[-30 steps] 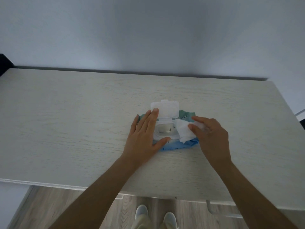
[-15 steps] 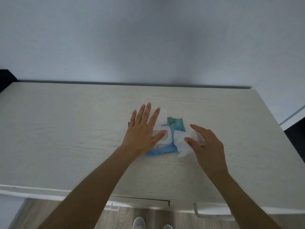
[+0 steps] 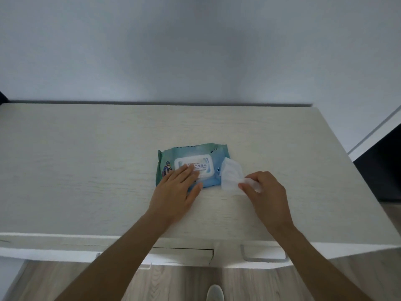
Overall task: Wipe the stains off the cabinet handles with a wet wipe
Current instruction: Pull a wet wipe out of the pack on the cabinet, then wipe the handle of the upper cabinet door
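1. Two hands of ours work over the cabinet top (image 3: 86, 170), pale wood grain, w/ a grey wall behind.
2. L hand (image 3: 173, 192): fingers straight, lying flat on the wipes pack (image 3: 217, 153), fingertips on its white lid (image 3: 195, 162), which is down.
3. R hand (image 3: 267, 196): thumb & fingers curled, pinching one end of the wet wipe (image 3: 231, 174). The rest of it lies on the top, overlapping the pack's R edge.
4. One cabinet handle (image 3: 263, 260) shows below the front edge, beside our R forearm. A second handle (image 3: 147, 267) is mostly hidden by our L arm.
5. Wood floor below, w/ a shoe tip (image 3: 214, 293).
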